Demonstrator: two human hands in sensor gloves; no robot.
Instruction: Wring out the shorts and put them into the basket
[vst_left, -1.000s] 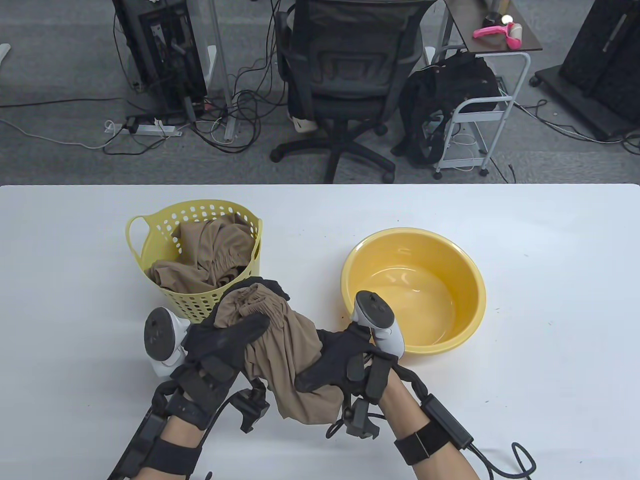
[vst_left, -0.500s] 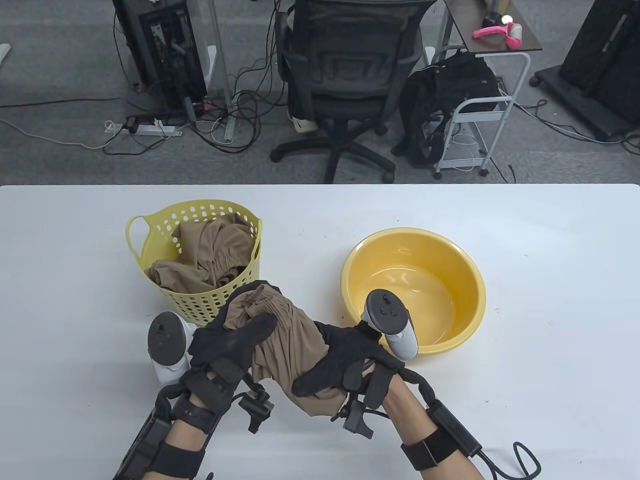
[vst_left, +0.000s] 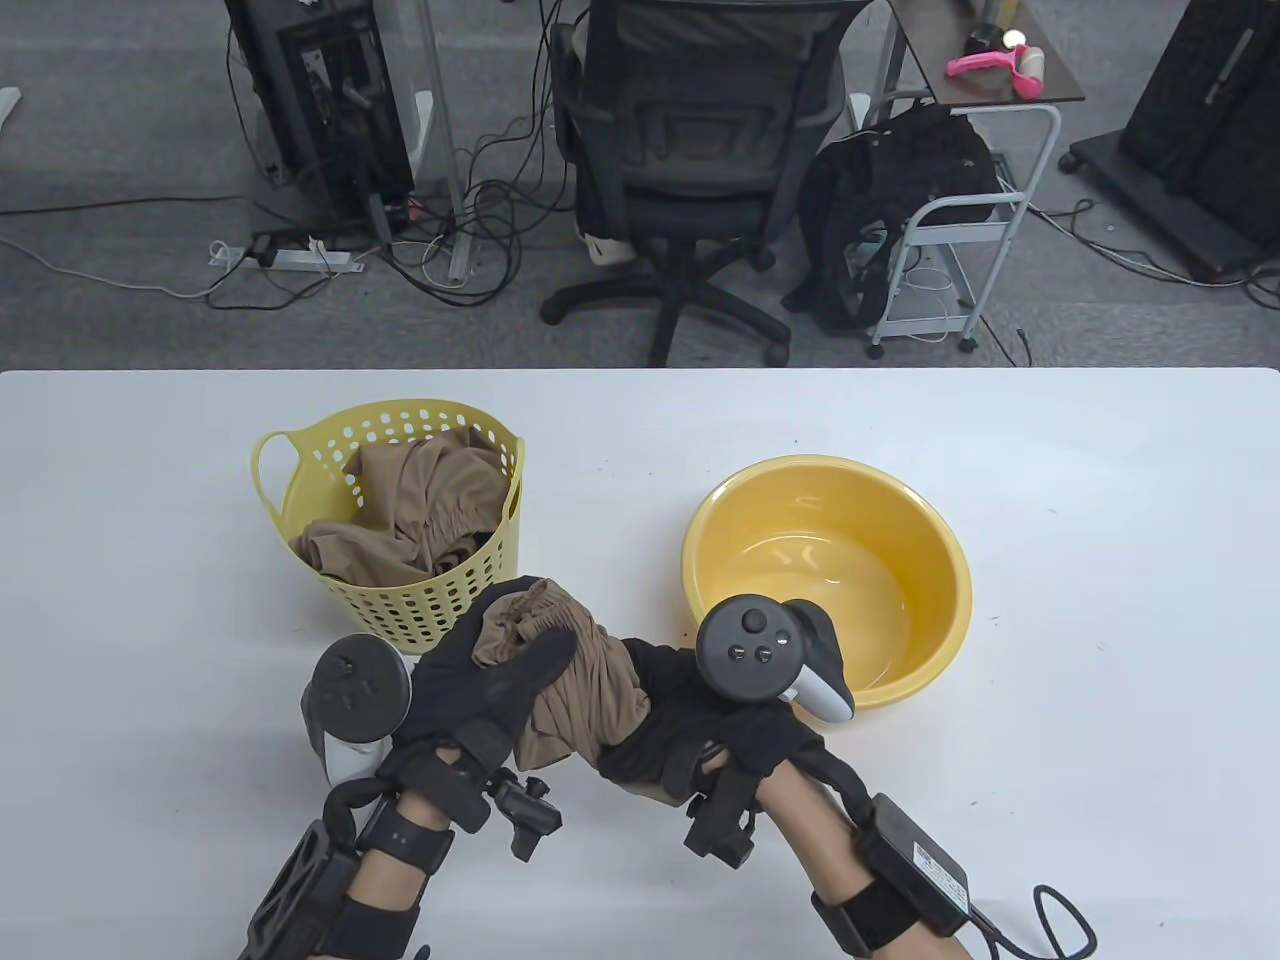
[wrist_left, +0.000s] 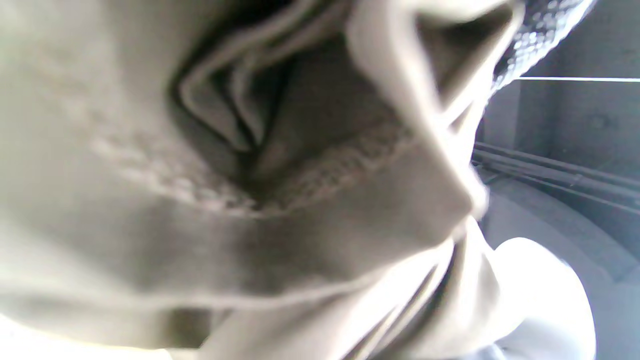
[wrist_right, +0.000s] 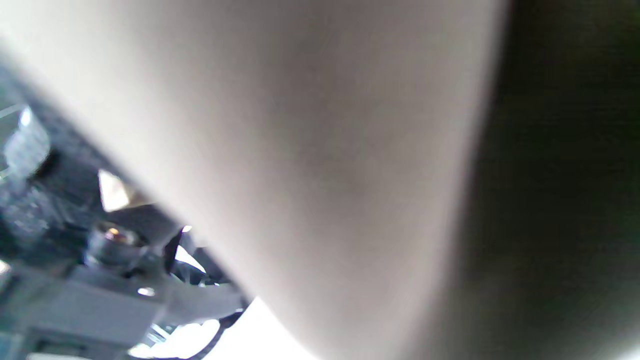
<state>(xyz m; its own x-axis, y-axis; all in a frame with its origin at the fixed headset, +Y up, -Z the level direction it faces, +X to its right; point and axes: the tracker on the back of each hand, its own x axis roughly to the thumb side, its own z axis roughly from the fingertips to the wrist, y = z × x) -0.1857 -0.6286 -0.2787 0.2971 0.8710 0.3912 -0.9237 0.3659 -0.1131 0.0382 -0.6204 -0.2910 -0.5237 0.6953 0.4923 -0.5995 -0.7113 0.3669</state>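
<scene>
Shorts (vst_left: 575, 690), tan, bunched between both hands, just near side of basket (vst_left: 300, 470). Left hand (vst_left: 480, 690) and right hand (vst_left: 700, 730) each clench one end. Soft, limp, probably wet-heavy; best gripped at ends.

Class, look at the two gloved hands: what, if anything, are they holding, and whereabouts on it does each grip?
Both hold the tan shorts: the left hand grips the bunched end nearer the basket, the right hand the other end.

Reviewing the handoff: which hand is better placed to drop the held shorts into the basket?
Left hand: it grips the shorts right beside the yellow basket; the right hand sits nearer the basin.
</scene>
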